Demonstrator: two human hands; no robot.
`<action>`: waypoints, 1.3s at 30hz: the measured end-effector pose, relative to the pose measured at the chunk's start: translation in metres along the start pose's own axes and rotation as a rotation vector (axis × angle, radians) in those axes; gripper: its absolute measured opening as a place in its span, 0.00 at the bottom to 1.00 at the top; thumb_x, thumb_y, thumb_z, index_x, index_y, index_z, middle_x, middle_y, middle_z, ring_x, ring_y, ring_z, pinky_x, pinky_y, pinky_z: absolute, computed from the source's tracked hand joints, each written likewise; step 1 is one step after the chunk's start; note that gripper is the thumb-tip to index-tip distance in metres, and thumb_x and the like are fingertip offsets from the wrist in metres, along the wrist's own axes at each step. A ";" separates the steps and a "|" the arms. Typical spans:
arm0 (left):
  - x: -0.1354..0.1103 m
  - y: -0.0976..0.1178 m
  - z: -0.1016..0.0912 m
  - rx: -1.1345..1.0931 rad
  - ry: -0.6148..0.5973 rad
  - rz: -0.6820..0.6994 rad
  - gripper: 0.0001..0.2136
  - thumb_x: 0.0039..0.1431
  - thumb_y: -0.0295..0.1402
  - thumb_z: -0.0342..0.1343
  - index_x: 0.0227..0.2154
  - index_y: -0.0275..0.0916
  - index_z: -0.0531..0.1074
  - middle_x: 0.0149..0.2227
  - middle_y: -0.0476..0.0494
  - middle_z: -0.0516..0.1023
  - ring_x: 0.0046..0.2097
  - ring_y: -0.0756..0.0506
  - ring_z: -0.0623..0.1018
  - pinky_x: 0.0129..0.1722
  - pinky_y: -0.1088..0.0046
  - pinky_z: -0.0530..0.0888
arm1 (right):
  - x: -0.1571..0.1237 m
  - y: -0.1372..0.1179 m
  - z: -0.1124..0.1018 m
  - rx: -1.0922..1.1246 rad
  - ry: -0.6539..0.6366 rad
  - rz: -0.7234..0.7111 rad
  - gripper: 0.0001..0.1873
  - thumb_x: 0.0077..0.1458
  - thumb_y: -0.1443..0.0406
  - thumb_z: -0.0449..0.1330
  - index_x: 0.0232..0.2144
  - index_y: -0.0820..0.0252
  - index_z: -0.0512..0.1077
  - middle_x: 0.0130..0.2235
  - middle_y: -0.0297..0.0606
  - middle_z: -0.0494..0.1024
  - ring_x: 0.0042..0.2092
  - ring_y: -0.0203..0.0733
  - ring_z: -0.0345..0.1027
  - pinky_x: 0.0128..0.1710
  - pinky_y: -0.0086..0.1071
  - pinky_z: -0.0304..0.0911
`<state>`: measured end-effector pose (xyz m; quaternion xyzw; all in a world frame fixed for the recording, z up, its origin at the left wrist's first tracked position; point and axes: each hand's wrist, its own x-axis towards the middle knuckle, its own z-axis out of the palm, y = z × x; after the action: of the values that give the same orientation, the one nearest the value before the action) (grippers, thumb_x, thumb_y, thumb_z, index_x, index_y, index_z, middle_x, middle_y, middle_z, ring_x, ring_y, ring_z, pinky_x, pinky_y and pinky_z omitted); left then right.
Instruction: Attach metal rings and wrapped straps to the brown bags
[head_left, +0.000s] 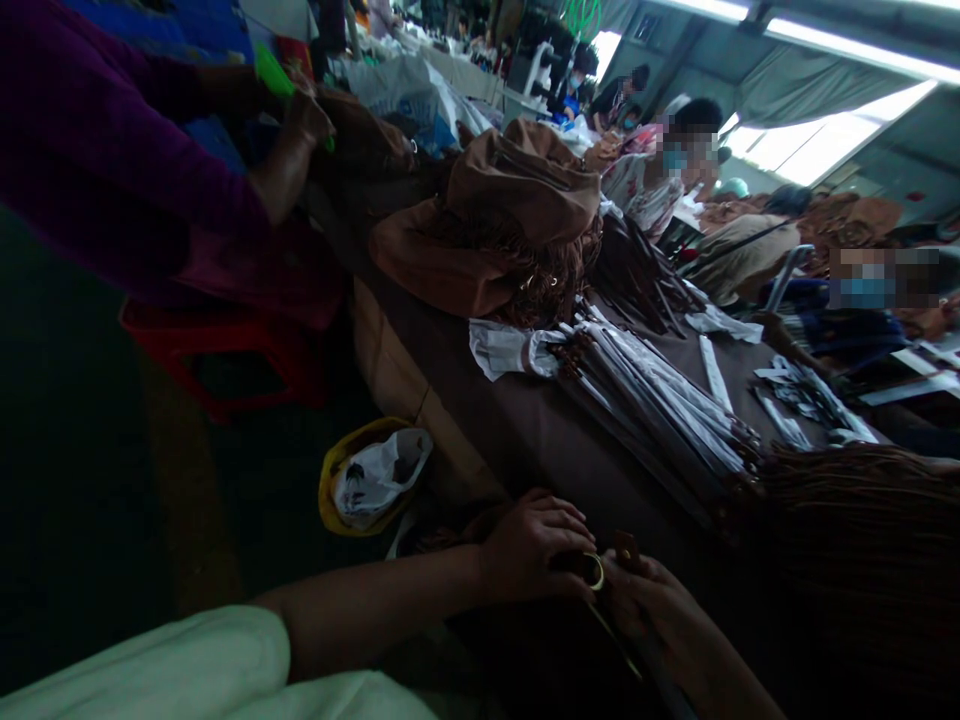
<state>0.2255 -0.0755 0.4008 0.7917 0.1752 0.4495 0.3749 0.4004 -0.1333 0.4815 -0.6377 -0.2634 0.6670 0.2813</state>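
Low in the picture, my left hand (pixel 534 548) is closed with its fingertips at a gold-coloured metal ring (pixel 596 572). My right hand (pixel 656 595) meets it from the right, its fingers closed on a brown leather strap (pixel 625 550), whose end with a small hole or stud sticks up above the thumb. A thin pale edge runs down from the ring between the hands. Shadow hides the lower part of the strap and how it joins the ring.
Bundled straps wrapped in white (pixel 652 385) lie on the dark-covered table (pixel 517 410), with brown leather bags (pixel 517 190) behind. A dark strap pile (pixel 862 560) is at right. A yellow-rimmed container (pixel 330 500) and a red stool (pixel 225 340) with a seated co-worker stand left.
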 end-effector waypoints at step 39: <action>0.004 0.011 -0.008 -0.129 0.020 0.098 0.23 0.55 0.43 0.59 0.50 0.34 0.67 0.46 0.34 0.74 0.50 0.43 0.72 0.54 0.62 0.67 | -0.020 0.049 0.039 0.004 0.587 -0.367 0.19 0.46 0.51 0.67 0.31 0.60 0.74 0.25 0.31 0.71 0.27 0.34 0.61 0.26 0.26 0.60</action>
<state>0.2205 -0.0771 0.4137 0.7689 0.1107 0.4855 0.4010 0.3598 -0.1815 0.4622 -0.7438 -0.2805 0.3938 0.4615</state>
